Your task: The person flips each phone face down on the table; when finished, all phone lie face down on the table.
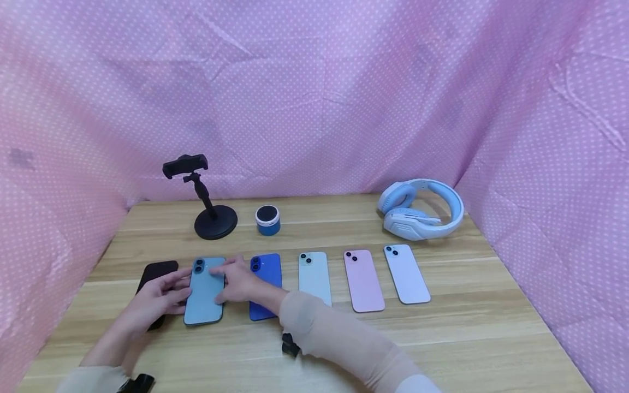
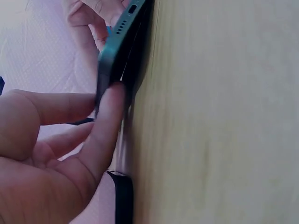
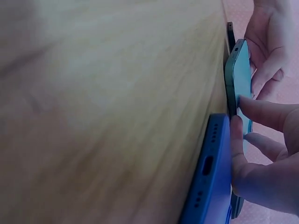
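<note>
A teal phone [image 1: 203, 303] lies back side up between my two hands, its twin cameras at the top left. My left hand [image 1: 156, 295] grips its left edge; in the left wrist view the thumb [image 2: 110, 105] is at the rim by the underside, and that phone edge tilts up from the wood. On the opposite side my right hand [image 1: 239, 281] pinches the right edge, thumb [image 3: 237, 128] along the side and fingers over the back. Partly covered by my left hand is a black phone [image 1: 158, 269]. A blue phone [image 1: 267, 268] lies under my right wrist.
Rightward in the row are a pale mint phone [image 1: 314, 273], a pink phone [image 1: 363, 281] and a white phone [image 1: 408, 275]. Behind stand a black phone stand [image 1: 215, 221], a small blue speaker [image 1: 267, 221] and blue-white headphones [image 1: 420, 215]. Pink dotted cloth [image 1: 314, 109] surrounds the wooden table [image 1: 467, 338].
</note>
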`<action>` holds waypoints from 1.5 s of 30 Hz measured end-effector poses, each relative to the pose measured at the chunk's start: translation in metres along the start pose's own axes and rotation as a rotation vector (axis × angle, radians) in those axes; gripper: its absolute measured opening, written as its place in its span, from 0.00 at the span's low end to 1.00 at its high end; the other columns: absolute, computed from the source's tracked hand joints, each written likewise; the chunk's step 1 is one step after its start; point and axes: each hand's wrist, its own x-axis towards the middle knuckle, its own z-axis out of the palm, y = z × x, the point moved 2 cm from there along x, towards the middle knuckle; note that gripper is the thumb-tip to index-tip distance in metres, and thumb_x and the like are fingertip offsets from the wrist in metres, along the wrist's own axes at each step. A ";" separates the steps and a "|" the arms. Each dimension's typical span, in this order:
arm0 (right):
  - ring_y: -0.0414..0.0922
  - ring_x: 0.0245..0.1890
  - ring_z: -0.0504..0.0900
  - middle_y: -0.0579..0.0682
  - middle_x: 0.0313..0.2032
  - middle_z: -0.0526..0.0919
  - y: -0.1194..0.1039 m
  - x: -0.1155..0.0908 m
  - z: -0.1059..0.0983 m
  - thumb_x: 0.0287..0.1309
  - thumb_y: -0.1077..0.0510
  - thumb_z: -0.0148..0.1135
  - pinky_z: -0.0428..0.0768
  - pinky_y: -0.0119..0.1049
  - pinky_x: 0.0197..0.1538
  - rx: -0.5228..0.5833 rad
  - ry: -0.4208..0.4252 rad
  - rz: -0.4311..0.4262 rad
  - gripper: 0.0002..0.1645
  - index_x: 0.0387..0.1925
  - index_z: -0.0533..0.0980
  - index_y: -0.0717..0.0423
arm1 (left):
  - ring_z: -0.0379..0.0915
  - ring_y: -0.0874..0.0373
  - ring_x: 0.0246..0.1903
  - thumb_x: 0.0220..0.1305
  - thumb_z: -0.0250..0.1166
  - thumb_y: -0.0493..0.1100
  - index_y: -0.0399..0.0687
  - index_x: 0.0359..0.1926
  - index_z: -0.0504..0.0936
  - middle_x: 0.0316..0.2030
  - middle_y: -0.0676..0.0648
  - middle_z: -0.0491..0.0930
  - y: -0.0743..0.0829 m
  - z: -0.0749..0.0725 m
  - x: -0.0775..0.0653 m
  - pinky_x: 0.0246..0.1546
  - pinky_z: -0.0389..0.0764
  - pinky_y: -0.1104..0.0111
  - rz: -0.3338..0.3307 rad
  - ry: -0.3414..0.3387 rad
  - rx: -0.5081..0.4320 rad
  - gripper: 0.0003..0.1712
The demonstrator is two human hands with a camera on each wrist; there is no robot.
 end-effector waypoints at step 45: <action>0.34 0.56 0.77 0.40 0.69 0.70 -0.012 -0.022 0.003 0.69 0.59 0.63 0.76 0.25 0.54 0.449 0.092 -0.102 0.31 0.71 0.71 0.48 | 0.79 0.71 0.36 0.73 0.62 0.36 0.22 0.64 0.69 0.48 0.27 0.78 0.014 -0.049 -0.020 0.33 0.86 0.72 0.249 0.243 0.377 0.26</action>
